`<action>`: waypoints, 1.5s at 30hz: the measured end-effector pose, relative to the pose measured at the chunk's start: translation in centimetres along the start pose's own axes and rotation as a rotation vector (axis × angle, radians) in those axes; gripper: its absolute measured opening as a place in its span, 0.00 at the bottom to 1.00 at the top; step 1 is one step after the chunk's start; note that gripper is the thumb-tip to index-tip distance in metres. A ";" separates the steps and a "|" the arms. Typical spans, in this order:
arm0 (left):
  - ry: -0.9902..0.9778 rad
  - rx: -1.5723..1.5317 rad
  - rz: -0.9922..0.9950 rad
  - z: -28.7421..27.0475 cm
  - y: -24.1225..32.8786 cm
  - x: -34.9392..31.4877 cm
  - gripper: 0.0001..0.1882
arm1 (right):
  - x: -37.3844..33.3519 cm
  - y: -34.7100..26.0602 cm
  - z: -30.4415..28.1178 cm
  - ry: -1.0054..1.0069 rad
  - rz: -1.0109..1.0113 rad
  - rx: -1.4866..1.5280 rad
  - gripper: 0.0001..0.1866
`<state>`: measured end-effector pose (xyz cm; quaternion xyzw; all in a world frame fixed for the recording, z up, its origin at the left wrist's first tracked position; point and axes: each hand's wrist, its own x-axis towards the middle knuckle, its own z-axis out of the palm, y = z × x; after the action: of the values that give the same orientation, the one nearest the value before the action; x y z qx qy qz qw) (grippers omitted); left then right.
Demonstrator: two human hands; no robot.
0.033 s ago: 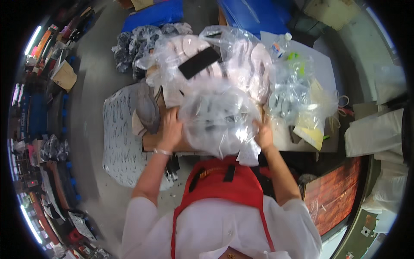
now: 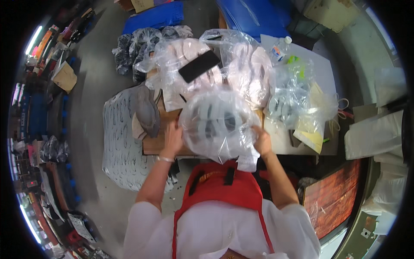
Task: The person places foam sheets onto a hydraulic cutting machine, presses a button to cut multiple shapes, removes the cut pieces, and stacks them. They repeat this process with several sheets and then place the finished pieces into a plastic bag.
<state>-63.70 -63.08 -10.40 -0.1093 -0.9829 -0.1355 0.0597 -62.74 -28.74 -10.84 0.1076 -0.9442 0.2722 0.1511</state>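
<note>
A clear plastic bag [image 2: 220, 129] lies between my hands at the near edge of the table, with several flat grey pieces showing through its film. Its left side is gripped by my left hand [image 2: 174, 139], fingers closed and partly hidden by the film. My right hand [image 2: 262, 141] pinches the bag's right side, above a loose crumpled flap [image 2: 248, 163]. Just beyond are two larger clear bags of pale pink curved pieces, the left bag [image 2: 183, 54] and the right bag [image 2: 250, 69]. A black phone-like slab [image 2: 199, 66] rests on the left one.
Grey curved pieces [image 2: 148, 110] overhang the table's left edge, beside a big patterned bag [image 2: 120, 142]. Bags of dark pieces [image 2: 144, 43] stand at the back left. To the right are another clear bag [image 2: 284, 101], a plastic bottle [image 2: 282, 45] and yellow paper [image 2: 310, 138].
The bag between my hands has come slightly nearer to me and lies flatter, its grey pieces showing more plainly. Both hands have moved slightly nearer with it, still holding its sides.
</note>
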 end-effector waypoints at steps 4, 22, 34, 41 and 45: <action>-0.389 -0.881 -0.486 5.4 -1.6 -4.5 0.22 | -4.0 3.3 2.1 -0.453 0.658 0.741 0.30; -0.080 -0.903 -0.837 11.2 2.6 -9.8 0.23 | -10.2 0.0 8.8 0.491 1.504 1.683 0.17; 0.010 -2.131 -0.932 8.2 -2.5 -1.1 0.19 | -0.3 4.1 3.7 -0.289 1.068 1.878 0.19; 0.007 -1.489 -0.986 7.4 -0.9 2.3 0.18 | 3.6 4.4 6.3 -0.225 0.984 1.437 0.10; 0.323 -1.558 -1.234 10.5 0.1 4.1 0.18 | 5.3 4.9 10.5 -0.003 1.338 1.194 0.09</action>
<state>-68.56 -59.24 -19.81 0.4298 -0.4853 -0.7610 0.0234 -71.50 -31.07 -19.86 -0.4043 -0.5107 0.7490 -0.1215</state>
